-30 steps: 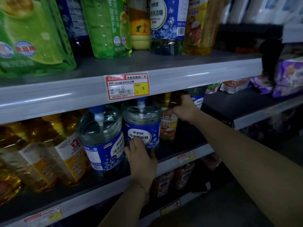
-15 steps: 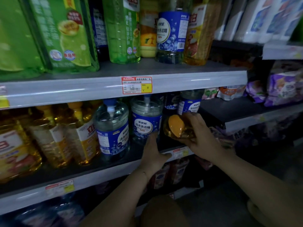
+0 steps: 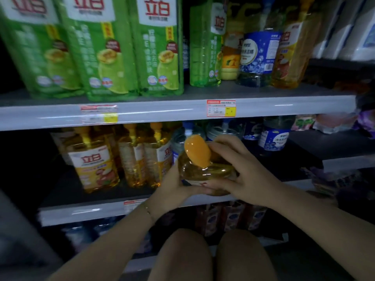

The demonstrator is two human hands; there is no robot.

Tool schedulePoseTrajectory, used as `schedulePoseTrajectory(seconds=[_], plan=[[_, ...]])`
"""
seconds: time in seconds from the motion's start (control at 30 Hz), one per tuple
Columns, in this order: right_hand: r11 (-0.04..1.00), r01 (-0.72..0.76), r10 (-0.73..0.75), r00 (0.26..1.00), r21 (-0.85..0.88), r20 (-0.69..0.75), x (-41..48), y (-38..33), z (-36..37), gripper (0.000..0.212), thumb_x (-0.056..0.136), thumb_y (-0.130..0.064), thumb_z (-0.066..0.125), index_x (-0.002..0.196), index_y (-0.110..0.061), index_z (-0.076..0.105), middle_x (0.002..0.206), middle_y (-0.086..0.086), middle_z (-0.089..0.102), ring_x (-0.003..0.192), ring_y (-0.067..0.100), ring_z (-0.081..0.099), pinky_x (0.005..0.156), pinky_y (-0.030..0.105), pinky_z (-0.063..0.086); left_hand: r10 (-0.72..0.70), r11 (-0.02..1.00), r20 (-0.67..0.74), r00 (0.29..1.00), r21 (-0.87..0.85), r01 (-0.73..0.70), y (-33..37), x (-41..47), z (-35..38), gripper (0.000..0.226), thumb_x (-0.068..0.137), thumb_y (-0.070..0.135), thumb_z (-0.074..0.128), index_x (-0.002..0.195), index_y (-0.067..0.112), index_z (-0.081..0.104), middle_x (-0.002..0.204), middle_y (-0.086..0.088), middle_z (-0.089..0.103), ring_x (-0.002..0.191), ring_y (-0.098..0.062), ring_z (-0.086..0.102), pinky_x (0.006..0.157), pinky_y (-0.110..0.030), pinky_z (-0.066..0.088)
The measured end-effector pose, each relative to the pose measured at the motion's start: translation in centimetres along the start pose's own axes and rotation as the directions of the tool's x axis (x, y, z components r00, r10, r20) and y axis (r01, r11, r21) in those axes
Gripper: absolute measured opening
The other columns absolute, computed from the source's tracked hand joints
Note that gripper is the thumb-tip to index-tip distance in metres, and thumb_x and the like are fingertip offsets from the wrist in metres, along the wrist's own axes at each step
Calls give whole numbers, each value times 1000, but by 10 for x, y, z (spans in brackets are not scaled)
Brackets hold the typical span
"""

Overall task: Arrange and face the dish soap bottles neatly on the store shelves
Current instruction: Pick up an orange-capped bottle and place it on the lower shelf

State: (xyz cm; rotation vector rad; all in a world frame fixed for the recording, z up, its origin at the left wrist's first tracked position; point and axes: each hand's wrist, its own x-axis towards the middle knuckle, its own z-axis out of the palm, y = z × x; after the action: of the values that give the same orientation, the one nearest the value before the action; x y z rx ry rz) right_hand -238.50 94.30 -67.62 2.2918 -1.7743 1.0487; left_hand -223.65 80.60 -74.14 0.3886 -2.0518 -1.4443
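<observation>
Bottle: you hold the amber dish soap bottle (image 3: 205, 173) in front of the middle shelf (image 3: 81, 214), its orange cap (image 3: 196, 152) tilted toward you | left hand (image 3: 172, 186): curled round its lower left side | right hand (image 3: 250, 179): grips its right side | shelf: yellow bottles (image 3: 93, 161) stand to the left, blue-label bottles (image 3: 274, 138) behind.

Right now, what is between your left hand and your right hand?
In the head view, only the amber dish soap bottle with its orange cap: the left hand grips it from one side, the right hand from the other.
</observation>
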Motion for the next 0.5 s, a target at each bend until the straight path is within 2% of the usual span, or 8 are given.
schedulePoseTrajectory(seconds=[0.1,0.2,0.27,0.37,0.47,0.5], plan=[[999,25,-25,999,22,27,28,-22,27,69,82,-31,72,137,-32,30,130,-14,25,122,2,34,97,9,34,6,998,-54,998,62,-2,8,-26,-46,81,66,-3,82,136,2,40,125,-3,63,118,-15,59,98,-32,50],[997,67,-68,997,37,44,56,-42,60,68,84,-30,72,132,-39,24,131,-13,20,122,6,30,93,14,35,21,988,-100,995,156,-5,14,-49,-91,75,68,14,83,131,19,43,122,11,63,116,-10,59,98,-29,50],[995,82,-86,995,59,60,75,-55,82,70,84,-29,71,129,-42,20,132,-14,18,124,10,29,96,26,41,22,978,-159,987,209,11,16,-62,-119,76,67,29,85,129,23,42,121,10,63,115,-10,59,97,-31,51],[993,70,-75,996,91,47,103,-70,115,73,82,-27,73,128,-41,19,132,-15,17,126,15,30,100,42,43,-5,973,-252,968,221,62,12,-74,-158,75,64,25,86,125,27,43,117,8,64,112,-10,61,96,-32,52],[992,71,-75,997,100,37,128,-79,146,74,80,-28,74,129,-37,19,134,-12,19,127,22,34,102,48,40,-13,960,-292,956,263,93,6,-84,-189,78,60,37,88,124,32,43,114,15,66,111,-10,63,93,-30,53],[992,62,-68,997,106,46,135,-81,155,75,80,-27,75,130,-37,19,135,-12,19,128,23,34,103,49,39,-23,956,-307,952,272,110,2,-87,-197,78,61,33,88,124,34,43,114,19,66,111,-8,62,93,-29,52]])
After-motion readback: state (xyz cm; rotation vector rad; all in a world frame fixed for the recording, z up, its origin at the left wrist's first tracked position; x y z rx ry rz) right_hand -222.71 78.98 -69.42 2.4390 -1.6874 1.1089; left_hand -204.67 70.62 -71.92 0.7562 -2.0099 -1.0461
